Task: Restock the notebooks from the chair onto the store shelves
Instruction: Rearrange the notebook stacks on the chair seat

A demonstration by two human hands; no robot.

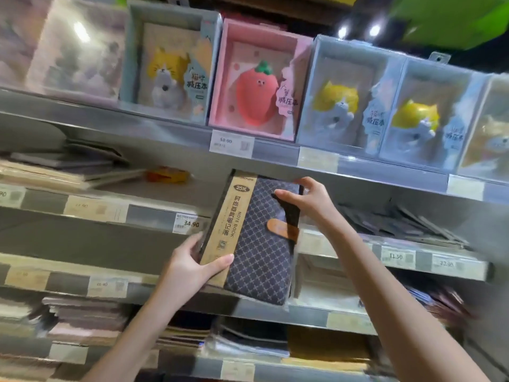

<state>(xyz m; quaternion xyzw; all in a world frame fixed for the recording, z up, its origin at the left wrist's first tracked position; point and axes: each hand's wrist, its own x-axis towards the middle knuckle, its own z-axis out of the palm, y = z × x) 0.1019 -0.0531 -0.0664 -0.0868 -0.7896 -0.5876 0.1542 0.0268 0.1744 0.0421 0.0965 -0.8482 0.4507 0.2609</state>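
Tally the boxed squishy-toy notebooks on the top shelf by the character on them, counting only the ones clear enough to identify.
Yellow-hooded cat boxes: 3
Strawberry box: 1
Total: 4
The boxes at both ends of the row are too blurred to identify.

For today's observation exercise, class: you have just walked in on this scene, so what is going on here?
A person is restocking a store display. Both hands hold one dark patterned notebook with a tan paper band, raised in front of the shelves. The left hand grips its lower left edge; the right hand holds its upper right corner. The notebook's top is just under the shelf that carries boxed squishy-toy notebooks, so it is not yet set down. Stacks of other notebooks lie on the lower shelves.
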